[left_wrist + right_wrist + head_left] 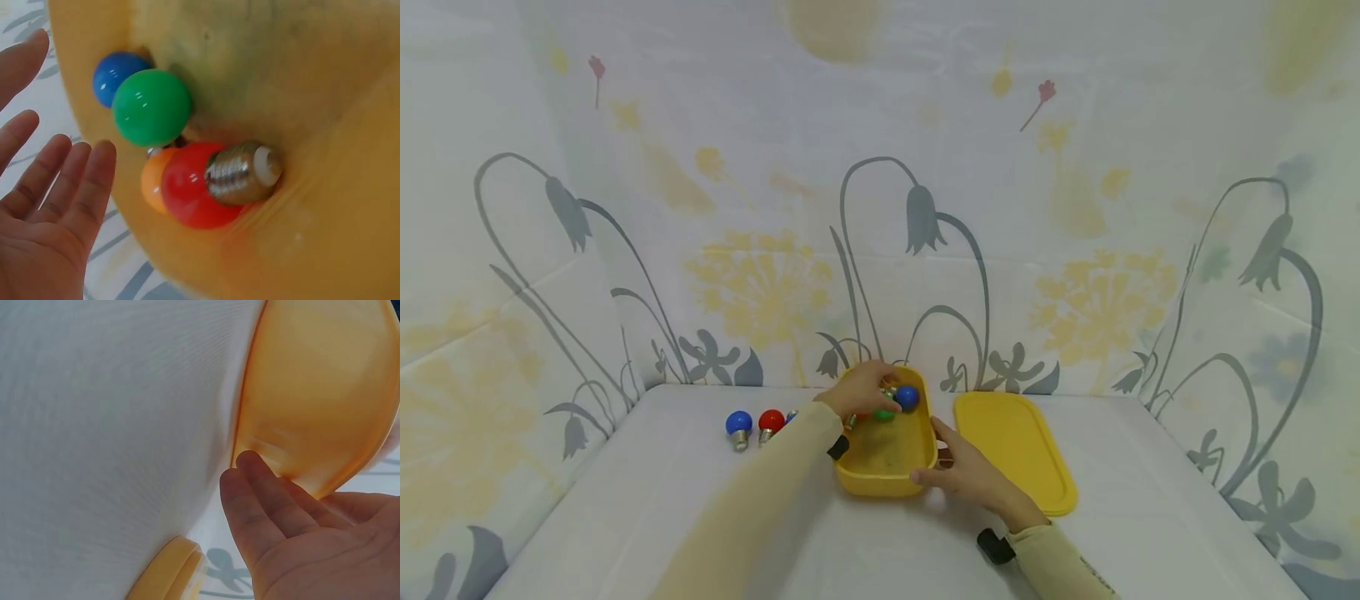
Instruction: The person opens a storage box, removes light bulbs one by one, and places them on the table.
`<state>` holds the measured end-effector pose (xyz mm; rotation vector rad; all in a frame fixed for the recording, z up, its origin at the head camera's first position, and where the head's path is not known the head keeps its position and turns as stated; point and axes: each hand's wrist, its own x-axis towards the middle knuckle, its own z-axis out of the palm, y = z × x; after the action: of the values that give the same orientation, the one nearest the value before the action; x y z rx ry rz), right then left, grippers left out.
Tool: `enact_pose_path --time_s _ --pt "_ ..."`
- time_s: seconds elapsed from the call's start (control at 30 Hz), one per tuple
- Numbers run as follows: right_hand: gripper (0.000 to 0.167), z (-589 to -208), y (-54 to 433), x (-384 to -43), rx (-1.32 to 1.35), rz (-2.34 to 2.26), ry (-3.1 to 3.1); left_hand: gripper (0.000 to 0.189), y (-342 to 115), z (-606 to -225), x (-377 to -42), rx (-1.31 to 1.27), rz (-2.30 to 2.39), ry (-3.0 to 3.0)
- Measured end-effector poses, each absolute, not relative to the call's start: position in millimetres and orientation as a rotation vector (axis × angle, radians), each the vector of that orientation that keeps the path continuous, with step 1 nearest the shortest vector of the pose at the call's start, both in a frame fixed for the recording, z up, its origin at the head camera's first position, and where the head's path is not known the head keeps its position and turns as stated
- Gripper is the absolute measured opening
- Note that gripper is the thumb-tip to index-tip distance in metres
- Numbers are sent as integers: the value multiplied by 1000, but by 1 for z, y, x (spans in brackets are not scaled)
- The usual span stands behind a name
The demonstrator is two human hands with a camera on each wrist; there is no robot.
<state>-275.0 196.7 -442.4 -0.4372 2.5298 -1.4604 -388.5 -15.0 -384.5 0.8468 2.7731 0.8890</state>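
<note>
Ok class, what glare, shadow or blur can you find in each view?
Head: dim, fairly even light, with soft shadow on the white tablecloth by the yellow container; left wrist: small white highlights on the green bulb and blue bulb, the container's inside looking soft; right wrist: tablecloth greyish and low in contrast.

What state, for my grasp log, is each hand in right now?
Left hand: open, holding nothing, near the bulbs in the yellow container.
Right hand: open, touching the container's outer side.
</note>
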Motion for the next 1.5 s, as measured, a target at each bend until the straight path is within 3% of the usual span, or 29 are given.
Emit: enact_pose_path --time_s 0.73,1.07,1.4,1.5 --pt "98 -444 196 -279 -431 -1430 2542 40 -3 -413 -387 778 785 2723" --pt "98 -442 195 -278 -451 -1422 2547 39 4 -412 -382 803 672 2770" --pt "98 -444 197 -277 -440 -1418 2553 38 5 -405 -381 709 838 2663" --pt "98 -443 198 -276 -432 -1414 2563 37 5 -396 -380 784 888 2647"
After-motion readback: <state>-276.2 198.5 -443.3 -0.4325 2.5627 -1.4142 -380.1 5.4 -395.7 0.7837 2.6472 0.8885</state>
